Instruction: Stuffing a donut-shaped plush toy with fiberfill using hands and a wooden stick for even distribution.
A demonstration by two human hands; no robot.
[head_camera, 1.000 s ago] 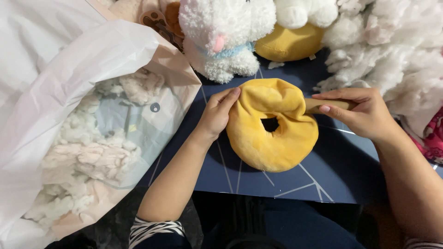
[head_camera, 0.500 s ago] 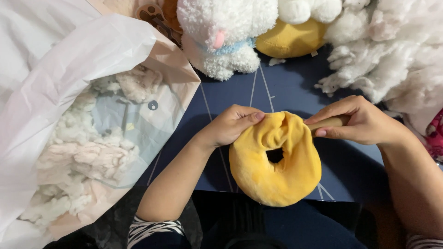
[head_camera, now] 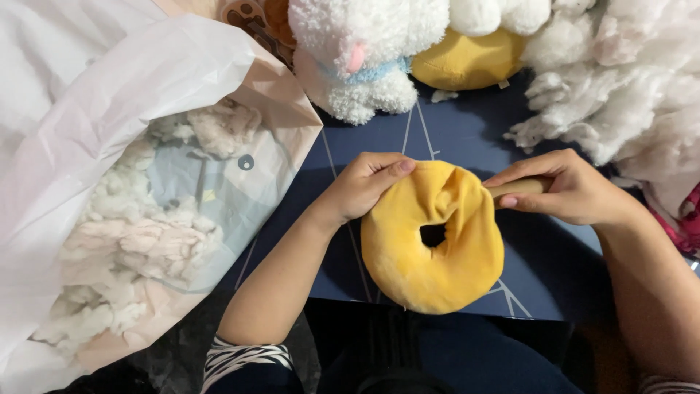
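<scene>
Both hands pinch: left (head_camera: 364, 186) plush yellow ring (head_camera: 432, 241), right (head_camera: 565, 186) wooden stick (head_camera: 514, 188).

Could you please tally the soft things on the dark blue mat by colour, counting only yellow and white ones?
Yellow: 2, the ring-shaped plush held by the left hand and right hand, and a yellow plush behind.
White: 2, the fluffy white toy and the loose stuffing pile.
Total: 4
</scene>
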